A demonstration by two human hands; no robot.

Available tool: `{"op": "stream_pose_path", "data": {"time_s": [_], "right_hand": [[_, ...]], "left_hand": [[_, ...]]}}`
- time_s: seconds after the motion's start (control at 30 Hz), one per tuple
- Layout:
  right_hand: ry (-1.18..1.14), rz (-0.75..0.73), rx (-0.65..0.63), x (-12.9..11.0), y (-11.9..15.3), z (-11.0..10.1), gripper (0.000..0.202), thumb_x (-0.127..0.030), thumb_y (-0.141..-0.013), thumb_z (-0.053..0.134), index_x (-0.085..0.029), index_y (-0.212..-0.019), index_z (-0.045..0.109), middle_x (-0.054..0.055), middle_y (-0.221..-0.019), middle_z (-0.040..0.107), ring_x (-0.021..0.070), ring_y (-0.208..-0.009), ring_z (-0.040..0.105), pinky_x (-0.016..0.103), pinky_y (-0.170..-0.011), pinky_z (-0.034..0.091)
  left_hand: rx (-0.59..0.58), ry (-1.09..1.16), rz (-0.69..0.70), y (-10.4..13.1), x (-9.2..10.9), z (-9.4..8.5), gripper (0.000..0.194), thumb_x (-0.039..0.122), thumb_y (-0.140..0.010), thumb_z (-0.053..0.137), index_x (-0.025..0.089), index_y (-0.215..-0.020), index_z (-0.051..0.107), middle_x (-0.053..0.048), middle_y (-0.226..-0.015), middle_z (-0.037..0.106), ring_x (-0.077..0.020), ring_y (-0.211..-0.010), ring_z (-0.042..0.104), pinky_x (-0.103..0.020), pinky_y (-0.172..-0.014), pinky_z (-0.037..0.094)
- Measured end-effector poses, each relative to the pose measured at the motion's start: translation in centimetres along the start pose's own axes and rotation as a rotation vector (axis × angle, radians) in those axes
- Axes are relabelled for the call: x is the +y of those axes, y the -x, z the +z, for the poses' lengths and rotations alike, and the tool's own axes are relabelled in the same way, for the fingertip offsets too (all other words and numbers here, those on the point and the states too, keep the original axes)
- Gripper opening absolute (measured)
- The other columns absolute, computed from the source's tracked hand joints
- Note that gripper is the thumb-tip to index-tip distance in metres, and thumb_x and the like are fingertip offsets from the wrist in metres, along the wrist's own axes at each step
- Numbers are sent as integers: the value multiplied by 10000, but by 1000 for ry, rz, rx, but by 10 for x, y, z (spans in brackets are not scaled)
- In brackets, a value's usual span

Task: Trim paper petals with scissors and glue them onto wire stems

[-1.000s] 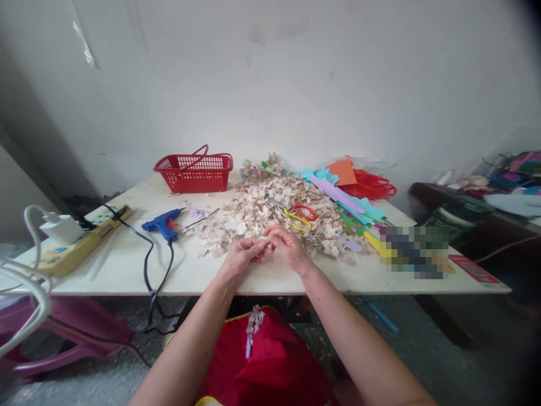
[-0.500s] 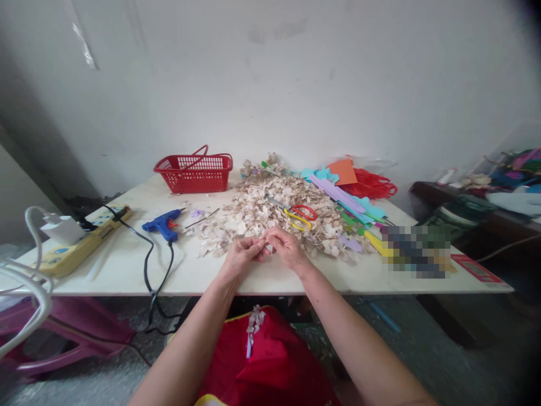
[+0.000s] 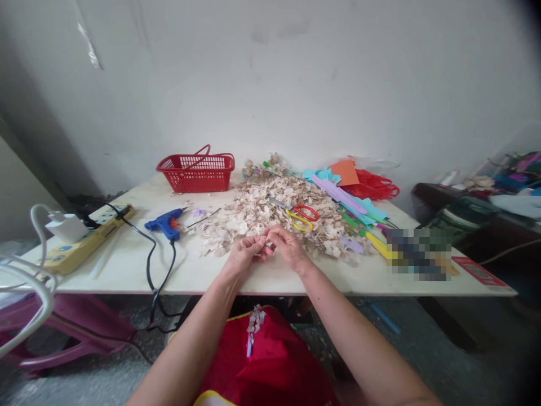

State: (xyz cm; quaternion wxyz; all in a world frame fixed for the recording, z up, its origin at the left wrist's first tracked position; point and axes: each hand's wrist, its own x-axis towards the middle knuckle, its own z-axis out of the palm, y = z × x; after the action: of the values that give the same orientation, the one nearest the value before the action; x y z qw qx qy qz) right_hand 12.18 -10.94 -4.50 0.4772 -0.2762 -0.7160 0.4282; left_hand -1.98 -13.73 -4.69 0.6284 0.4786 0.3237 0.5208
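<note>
My left hand (image 3: 248,252) and my right hand (image 3: 284,246) meet at the fingertips over the near edge of a heap of pale, petal-like flakes (image 3: 270,197). Both are closed in a pinch. Whatever is between the fingers is too small and too covered to make out. Just beyond my right hand, scissors (image 3: 302,217) with one red and one yellow handle lie on the heap. A blue glue gun (image 3: 164,223) rests to the left, near a small purple flower (image 3: 198,213) and a thin dark stem (image 3: 204,217).
A red basket (image 3: 195,175) stands at the back left. On the left lies a yellow power strip (image 3: 87,239) with cords hanging off the table edge. Purple and blue strips (image 3: 340,193), an orange sheet (image 3: 344,172) and a red plastic bag (image 3: 376,185) lie at the right.
The hands stay together over the heap; the right fingers have lifted slightly and look a little more curled. The whole view has shifted a touch. Nothing on the table has moved.
</note>
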Motion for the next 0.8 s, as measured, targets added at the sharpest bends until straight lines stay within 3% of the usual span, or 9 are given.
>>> {"op": "stream_pose_path", "data": {"time_s": [0.17,0.37,0.53,0.8], "right_hand": [[105,-20,61,-3,0,-2,249,-396,-833,435,-193,-810,577,28,-892,565,106,-666,525,223,-596,445],[338,-167,117,-1,0,-3,210,-323,-832,449,-180,-756,582,24,-733,558,126,-676,524,232,-622,420],[461,-288,143,3,0,-1,178,-265,-835,448,-175,-759,582,39,-735,579,138,-719,536,248,-673,423],[525,-357,155,5,2,1,158,-233,-831,453,-183,-779,593,44,-736,596,141,-722,547,257,-682,430]], "left_hand": [[16,-11,3,3,3,2,295,412,-688,628,119,-724,644,-56,-661,644,-74,-485,481,-215,-523,376],[88,-84,20,-1,-1,-2,322,414,-630,675,106,-721,652,-63,-641,646,-71,-460,466,-206,-486,357],[108,-144,40,-1,-3,-2,313,408,-655,651,100,-712,639,-60,-631,642,-72,-468,467,-200,-486,358],[117,-186,48,-5,-7,-7,274,378,-664,645,107,-678,609,-44,-579,625,-76,-453,472,-198,-475,355]]}}
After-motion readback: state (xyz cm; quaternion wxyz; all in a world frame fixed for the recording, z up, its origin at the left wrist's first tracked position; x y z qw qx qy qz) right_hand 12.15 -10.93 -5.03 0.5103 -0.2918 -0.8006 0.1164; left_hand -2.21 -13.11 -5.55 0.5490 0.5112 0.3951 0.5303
